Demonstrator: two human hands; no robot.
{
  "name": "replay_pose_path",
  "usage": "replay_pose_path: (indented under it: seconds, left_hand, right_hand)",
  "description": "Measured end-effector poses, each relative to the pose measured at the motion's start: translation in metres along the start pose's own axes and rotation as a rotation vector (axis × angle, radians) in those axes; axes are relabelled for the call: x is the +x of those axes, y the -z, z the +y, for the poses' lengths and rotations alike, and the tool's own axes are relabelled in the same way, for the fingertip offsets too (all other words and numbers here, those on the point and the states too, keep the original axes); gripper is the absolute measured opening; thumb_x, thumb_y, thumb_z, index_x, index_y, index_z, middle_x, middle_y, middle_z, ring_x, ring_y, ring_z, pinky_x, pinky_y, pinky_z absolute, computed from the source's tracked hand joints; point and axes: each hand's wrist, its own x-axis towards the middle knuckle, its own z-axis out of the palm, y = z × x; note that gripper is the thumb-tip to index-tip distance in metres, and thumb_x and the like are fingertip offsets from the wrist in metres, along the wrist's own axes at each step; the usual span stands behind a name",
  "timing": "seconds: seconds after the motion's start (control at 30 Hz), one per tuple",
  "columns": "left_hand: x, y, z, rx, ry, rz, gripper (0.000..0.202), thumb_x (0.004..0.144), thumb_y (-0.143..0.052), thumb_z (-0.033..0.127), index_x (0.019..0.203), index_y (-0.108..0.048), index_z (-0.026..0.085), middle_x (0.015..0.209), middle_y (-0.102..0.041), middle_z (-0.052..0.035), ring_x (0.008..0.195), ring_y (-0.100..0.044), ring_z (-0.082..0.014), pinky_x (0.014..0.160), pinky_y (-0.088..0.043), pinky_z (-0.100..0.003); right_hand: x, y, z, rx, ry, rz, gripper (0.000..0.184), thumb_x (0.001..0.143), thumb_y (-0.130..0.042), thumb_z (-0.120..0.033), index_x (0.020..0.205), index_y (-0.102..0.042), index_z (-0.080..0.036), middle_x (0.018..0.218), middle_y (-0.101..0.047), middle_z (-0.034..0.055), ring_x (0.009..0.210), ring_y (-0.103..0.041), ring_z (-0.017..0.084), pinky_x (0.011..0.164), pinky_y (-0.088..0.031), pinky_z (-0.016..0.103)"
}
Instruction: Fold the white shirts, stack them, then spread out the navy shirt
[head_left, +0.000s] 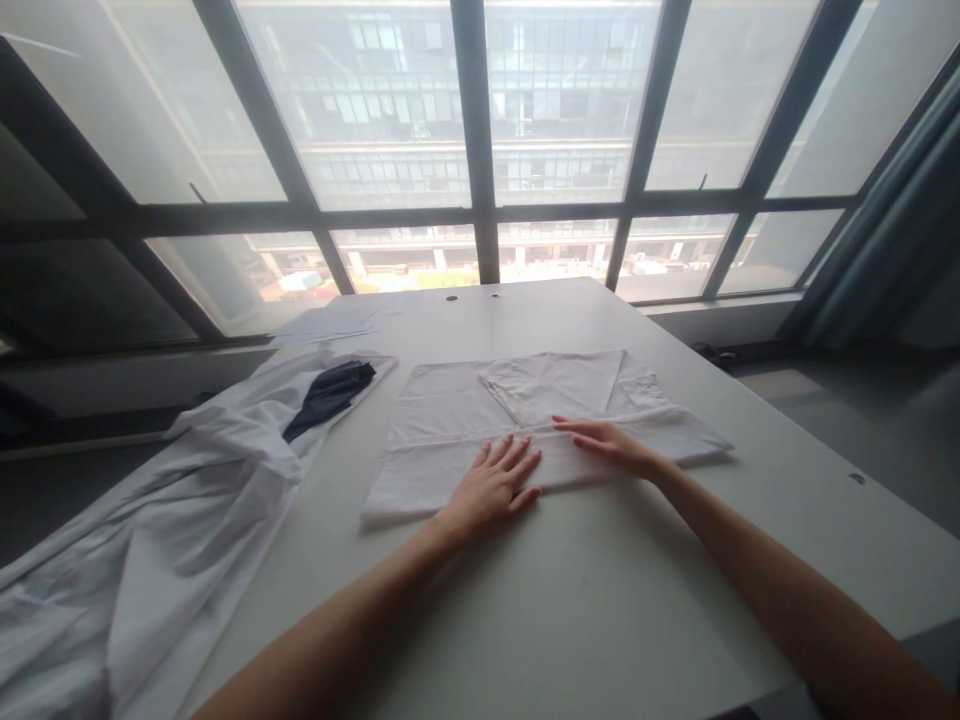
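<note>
A folded white cloth [442,410] lies flat in the middle of the white table [600,590]. My left hand [495,485] rests palm down on its near edge, fingers spread. My right hand [611,443] lies flat beside it on the same cloth, fingers stretched out and pointing left along a fold line. Neither hand holds anything.
A large heap of crumpled white fabric [150,540] with a dark blue piece [330,393] on it hangs over the table's left side. More flat white sheets [330,322] lie at the far left corner. Big windows stand behind the table, a curtain [892,230] at right.
</note>
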Motion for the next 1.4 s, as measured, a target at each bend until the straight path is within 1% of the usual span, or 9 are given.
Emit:
replay_pose_path:
  seconds: [0.13, 0.23, 0.43, 0.63, 0.77, 0.9, 1.07, 1.23, 1.4]
  left_hand:
    - [0.0, -0.001, 0.0, -0.006, 0.012, 0.008, 0.063, 0.105, -0.031, 0.059, 0.16, -0.033, 0.03, 0.169, -0.022, -0.0029, 0.157, -0.013, -0.0286, 0.125, -0.016, -0.052]
    - [0.001, -0.002, 0.0, -0.013, 0.022, 0.006, 0.063, 0.104, -0.033, 0.06, 0.16, -0.033, 0.031, 0.168, -0.023, -0.0028, 0.157, -0.014, -0.0279, 0.125, -0.016, -0.051]
    - [0.002, -0.005, -0.004, -0.013, 0.03, 0.016, 0.061, 0.104, -0.034, 0.058, 0.16, -0.034, 0.032, 0.168, -0.022, -0.0011, 0.157, -0.014, -0.0272, 0.126, -0.015, -0.051]
    - [0.002, -0.006, -0.004, -0.006, 0.034, 0.009, 0.062, 0.104, -0.033, 0.058, 0.16, -0.033, 0.033, 0.169, -0.02, 0.0003, 0.157, -0.013, -0.027, 0.126, -0.015, -0.05]
    - [0.003, -0.005, -0.004, -0.001, 0.038, -0.004, 0.062, 0.104, -0.031, 0.059, 0.16, -0.033, 0.032, 0.169, -0.019, 0.0004, 0.157, -0.012, -0.027, 0.126, -0.014, -0.05]
    - [0.003, -0.005, -0.004, 0.009, 0.039, -0.003, 0.062, 0.104, -0.032, 0.059, 0.16, -0.033, 0.033, 0.169, -0.021, 0.0006, 0.157, -0.014, -0.0269, 0.126, -0.015, -0.049]
    - [0.004, -0.004, -0.003, 0.025, 0.045, -0.009, 0.061, 0.104, -0.033, 0.058, 0.16, -0.034, 0.032, 0.169, -0.019, -0.0002, 0.157, -0.014, -0.0277, 0.126, -0.014, -0.05]
    - [0.005, -0.005, -0.004, 0.031, 0.039, -0.03, 0.061, 0.105, -0.034, 0.057, 0.16, -0.034, 0.03, 0.169, -0.018, -0.0009, 0.157, -0.013, -0.0287, 0.125, -0.015, -0.051]
    - [0.005, -0.004, -0.005, 0.024, 0.032, -0.028, 0.061, 0.105, -0.032, 0.057, 0.16, -0.033, 0.031, 0.169, -0.018, -0.0009, 0.157, -0.012, -0.0284, 0.125, -0.014, -0.051]
  right_hand:
    - [-0.012, 0.035, 0.03, 0.362, -0.14, 0.201, 0.061, 0.104, -0.025, -0.055, 0.144, -0.055, -0.02, 0.149, -0.056, 0.014, 0.136, -0.055, 0.027, 0.113, -0.045, 0.053]
    - [-0.026, 0.065, 0.057, 0.447, -0.206, 0.382, 0.06, 0.103, -0.024, -0.054, 0.137, -0.058, -0.018, 0.146, -0.058, 0.018, 0.132, -0.059, 0.029, 0.109, -0.049, 0.056]
    - [-0.054, 0.112, 0.095, 0.533, -0.145, 0.685, 0.053, 0.099, -0.023, -0.05, 0.12, -0.061, -0.019, 0.141, -0.062, 0.0201, 0.135, -0.057, 0.03, 0.111, -0.042, 0.063]
    - [-0.062, 0.122, 0.105, 0.663, -0.088, 0.913, 0.066, 0.098, -0.01, -0.054, 0.129, -0.057, -0.021, 0.147, -0.057, 0.0181, 0.137, -0.054, 0.028, 0.115, -0.037, 0.06]
    - [-0.047, 0.106, 0.078, 0.623, -0.057, 0.793, 0.078, 0.097, -0.007, -0.065, 0.148, -0.045, -0.021, 0.159, -0.044, 0.0145, 0.142, -0.048, 0.028, 0.116, -0.037, 0.058]
    - [-0.017, 0.057, 0.031, 0.614, -0.114, 0.493, 0.088, 0.095, 0.005, -0.069, 0.158, -0.033, -0.021, 0.162, -0.039, 0.0131, 0.143, -0.047, 0.028, 0.114, -0.04, 0.057]
    - [0.004, 0.005, -0.004, 0.852, -0.245, 0.08, 0.091, 0.096, 0.005, -0.071, 0.149, -0.048, -0.02, 0.152, -0.053, 0.0148, 0.133, -0.057, 0.029, 0.111, -0.044, 0.054]
    - [0.004, 0.012, 0.009, 1.229, -0.339, 0.227, 0.075, 0.104, -0.012, -0.063, 0.131, -0.059, -0.011, 0.137, -0.064, 0.021, 0.118, -0.068, 0.026, 0.108, -0.049, 0.047]
    - [0.003, 0.023, 0.022, 1.318, -0.361, 0.341, 0.063, 0.106, -0.023, -0.056, 0.125, -0.061, -0.009, 0.121, -0.072, 0.0214, 0.109, -0.072, 0.026, 0.102, -0.054, 0.043]
